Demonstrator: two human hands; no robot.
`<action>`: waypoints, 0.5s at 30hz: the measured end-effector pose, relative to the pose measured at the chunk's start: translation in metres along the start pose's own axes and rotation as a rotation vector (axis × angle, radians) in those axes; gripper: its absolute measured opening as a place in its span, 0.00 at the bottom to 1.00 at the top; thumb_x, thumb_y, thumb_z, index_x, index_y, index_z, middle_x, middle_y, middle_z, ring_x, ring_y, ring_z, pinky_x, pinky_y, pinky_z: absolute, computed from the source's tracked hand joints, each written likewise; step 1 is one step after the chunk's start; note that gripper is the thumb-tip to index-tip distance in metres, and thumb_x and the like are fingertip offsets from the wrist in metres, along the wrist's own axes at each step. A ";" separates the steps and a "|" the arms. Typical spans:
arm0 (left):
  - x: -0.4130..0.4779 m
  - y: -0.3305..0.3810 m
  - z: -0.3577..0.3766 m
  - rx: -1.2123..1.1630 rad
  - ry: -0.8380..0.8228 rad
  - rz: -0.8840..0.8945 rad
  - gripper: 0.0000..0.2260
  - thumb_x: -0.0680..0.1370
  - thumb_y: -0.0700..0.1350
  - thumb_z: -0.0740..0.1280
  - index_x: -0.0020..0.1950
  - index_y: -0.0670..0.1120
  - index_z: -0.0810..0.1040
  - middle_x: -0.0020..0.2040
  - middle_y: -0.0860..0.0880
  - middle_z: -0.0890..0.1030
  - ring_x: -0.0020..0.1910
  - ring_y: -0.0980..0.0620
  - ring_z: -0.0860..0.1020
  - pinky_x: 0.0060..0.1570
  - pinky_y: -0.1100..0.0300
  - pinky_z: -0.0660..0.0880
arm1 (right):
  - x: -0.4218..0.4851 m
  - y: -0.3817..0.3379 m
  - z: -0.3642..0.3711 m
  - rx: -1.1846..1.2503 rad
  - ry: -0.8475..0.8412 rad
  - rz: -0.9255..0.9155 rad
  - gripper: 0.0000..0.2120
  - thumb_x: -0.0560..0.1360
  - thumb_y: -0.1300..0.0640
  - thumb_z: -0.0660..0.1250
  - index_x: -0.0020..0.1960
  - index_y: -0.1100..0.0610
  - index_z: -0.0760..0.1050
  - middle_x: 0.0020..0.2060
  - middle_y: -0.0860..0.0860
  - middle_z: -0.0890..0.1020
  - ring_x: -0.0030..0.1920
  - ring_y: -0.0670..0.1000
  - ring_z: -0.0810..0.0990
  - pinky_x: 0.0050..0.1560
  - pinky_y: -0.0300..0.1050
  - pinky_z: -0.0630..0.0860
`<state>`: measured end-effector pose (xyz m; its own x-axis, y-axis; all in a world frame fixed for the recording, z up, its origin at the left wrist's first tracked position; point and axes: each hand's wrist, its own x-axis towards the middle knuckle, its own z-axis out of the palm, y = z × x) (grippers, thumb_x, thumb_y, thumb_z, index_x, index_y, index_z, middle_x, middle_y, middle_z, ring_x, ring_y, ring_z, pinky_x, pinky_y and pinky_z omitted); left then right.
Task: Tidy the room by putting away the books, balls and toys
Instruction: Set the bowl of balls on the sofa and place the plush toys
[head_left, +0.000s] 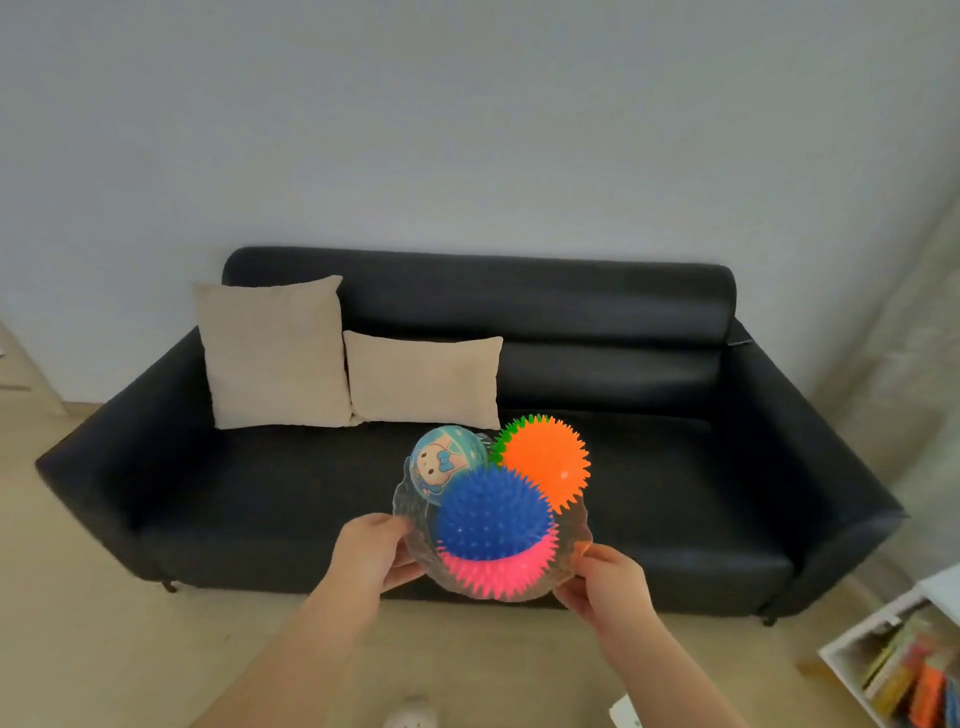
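Keeping the bowl (576, 525) level is advised: its rim is clamped by the left hand (371, 551) at eight o'clock and the right hand (608, 584) at four; the orange ball (545, 460), perched in it at one o'clock, is easily spilled.

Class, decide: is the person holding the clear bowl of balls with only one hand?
No, the left hand and right hand each grip the clear bowl.

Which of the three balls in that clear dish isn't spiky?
The light-blue ball printed with a cartoon figure, far left in the dish; the orange ball and the blue-and-pink ball are both covered in spikes.
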<state>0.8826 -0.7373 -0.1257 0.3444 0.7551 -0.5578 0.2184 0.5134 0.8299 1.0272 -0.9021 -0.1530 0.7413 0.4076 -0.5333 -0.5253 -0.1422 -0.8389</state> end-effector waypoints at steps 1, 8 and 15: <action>0.025 0.010 0.014 0.019 -0.017 -0.018 0.04 0.77 0.34 0.64 0.51 0.37 0.76 0.42 0.39 0.82 0.41 0.44 0.82 0.36 0.52 0.80 | 0.023 -0.008 0.004 0.020 0.019 0.007 0.11 0.74 0.73 0.60 0.39 0.62 0.76 0.33 0.57 0.78 0.33 0.52 0.75 0.36 0.44 0.75; 0.179 0.082 0.119 0.194 -0.158 -0.060 0.08 0.76 0.34 0.65 0.54 0.38 0.77 0.44 0.40 0.82 0.42 0.45 0.83 0.39 0.53 0.81 | 0.158 -0.069 0.027 0.182 0.177 0.079 0.11 0.74 0.75 0.59 0.38 0.63 0.74 0.34 0.58 0.77 0.33 0.52 0.76 0.32 0.42 0.78; 0.274 0.118 0.245 0.337 -0.286 -0.092 0.06 0.77 0.35 0.65 0.53 0.40 0.76 0.44 0.41 0.83 0.42 0.45 0.83 0.36 0.54 0.80 | 0.267 -0.120 -0.001 0.310 0.348 0.114 0.11 0.74 0.74 0.61 0.38 0.62 0.73 0.32 0.57 0.76 0.30 0.50 0.75 0.27 0.38 0.78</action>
<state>1.2263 -0.5695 -0.1775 0.5376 0.5451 -0.6433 0.5288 0.3763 0.7608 1.2881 -0.7769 -0.1947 0.7399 0.0712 -0.6690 -0.6719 0.1286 -0.7294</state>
